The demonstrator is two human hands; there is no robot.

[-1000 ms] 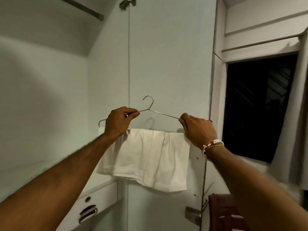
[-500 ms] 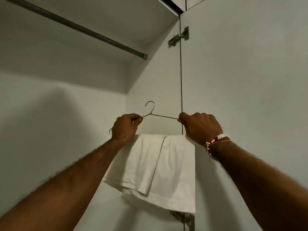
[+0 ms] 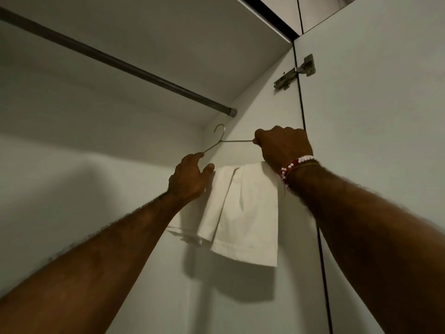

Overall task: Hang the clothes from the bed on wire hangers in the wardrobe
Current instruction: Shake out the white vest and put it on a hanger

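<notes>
A thin wire hanger (image 3: 237, 141) is held up inside the wardrobe, its hook just below the right end of the dark hanging rail (image 3: 115, 62). A folded white garment (image 3: 243, 213) drapes over the hanger's bottom bar. My left hand (image 3: 189, 178) grips the hanger's left shoulder. My right hand (image 3: 283, 147), with bead bracelets at the wrist, grips the right shoulder. The hook is free of the rail.
The wardrobe's white back wall and top panel (image 3: 168, 44) surround the rail. The open door (image 3: 373, 165) stands at the right, with a metal hinge (image 3: 295, 72) near its top edge. No other hangers show on the rail.
Both hands have lifted the hanger and garment toward the rail. The view has tilted upward, so the rail's end and the hinge now sit lower in the frame.
</notes>
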